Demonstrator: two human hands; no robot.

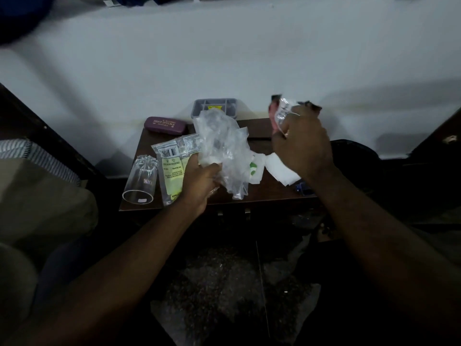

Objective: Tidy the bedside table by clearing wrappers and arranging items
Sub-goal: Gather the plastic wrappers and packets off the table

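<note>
A: So, what could go wrong?
B: Left of the left hand, a glass lies on its side at the table edge; a careless sweep could roll it off.
A: And the hands?
B: Left grips a clear bag; right hand, raised farther back, clutches crumpled wrappers.

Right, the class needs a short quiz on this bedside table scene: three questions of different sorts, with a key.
1. True or false: the glass lies on its side on the table.
2. Which hand grips the clear plastic bag? A left, B right, C neither.
3. Fill in: the purple case lies to the ___ of the grey tray.
Key: 1 true; 2 A, the left hand (the right hand holds wrappers); 3 left.
</note>
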